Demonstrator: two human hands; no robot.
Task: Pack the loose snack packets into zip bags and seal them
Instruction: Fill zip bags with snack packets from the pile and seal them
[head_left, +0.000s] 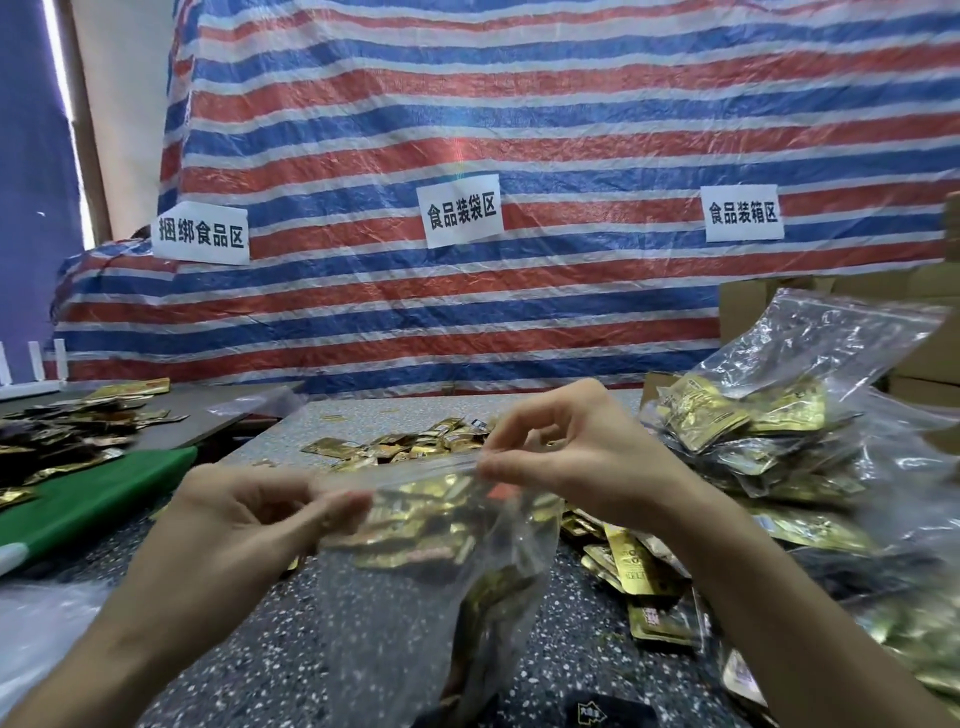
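2 pinches: left hand (249, 514) and right hand (576, 447) grip the bag (441, 571) top. Looks soft, slippery; hold the zip.

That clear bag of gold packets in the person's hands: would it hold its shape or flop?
Probably floppy: the zip bag hangs and wrinkles below where the left hand and right hand pinch its top edge. The gold packets bunch inside, so they likely shift. Its glossy film may be slippery.

The speckled table (291, 649) carries a heap of loose gold packets (415, 444) and, at right, filled zip bags (769, 436).
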